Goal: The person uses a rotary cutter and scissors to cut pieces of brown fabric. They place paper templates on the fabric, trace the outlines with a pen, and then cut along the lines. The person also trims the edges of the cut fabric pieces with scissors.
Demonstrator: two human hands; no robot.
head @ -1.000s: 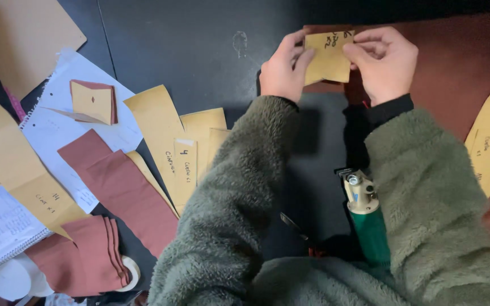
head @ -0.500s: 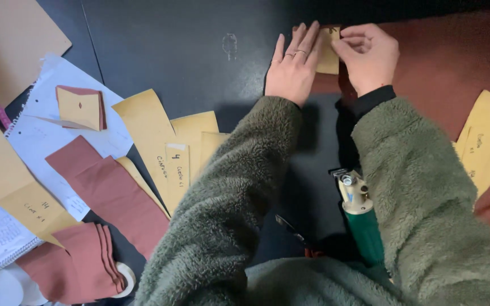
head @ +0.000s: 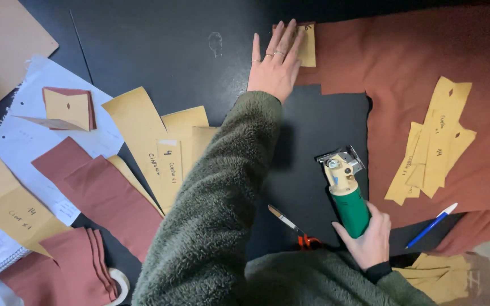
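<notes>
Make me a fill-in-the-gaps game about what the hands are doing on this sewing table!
1. The left hand lies flat on a small yellow paper pattern piece at the edge of the ____ fabric.
2. The right hand holds a cutting tool with a ____ handle.
3. A blue ____ lies on the fabric to the right of the cutting tool.
4. The scissors near the right hand have ____ handles.

Missing words: reddish-brown; green; pen; orange
</notes>
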